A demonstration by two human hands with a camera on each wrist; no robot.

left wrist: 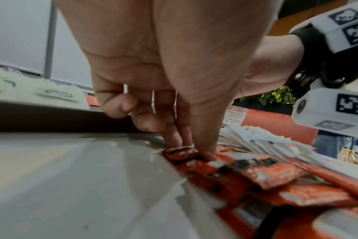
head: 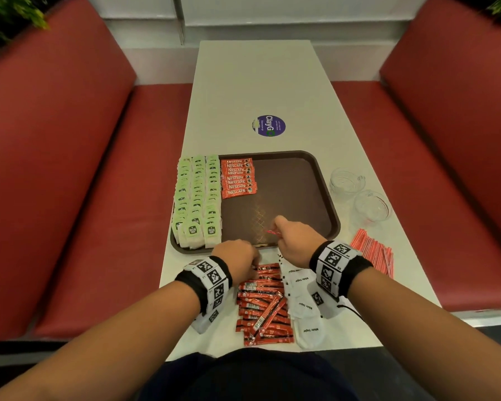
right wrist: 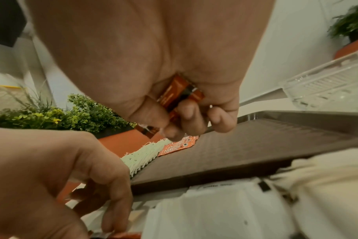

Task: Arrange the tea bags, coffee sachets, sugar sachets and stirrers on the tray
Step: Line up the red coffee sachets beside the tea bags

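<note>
A brown tray holds three columns of green tea bags on its left and a stack of red Nescafe coffee sachets beside them. More loose coffee sachets lie in a pile on the table near me, next to white sugar sachets. Striped stirrers lie to the right. My left hand pinches the far end of a sachet in the pile. My right hand hovers over the tray's near edge, its fingers curled round red coffee sachets.
Two clear glass bowls stand right of the tray. A round purple sticker is on the white table beyond it. Red benches flank the table on both sides.
</note>
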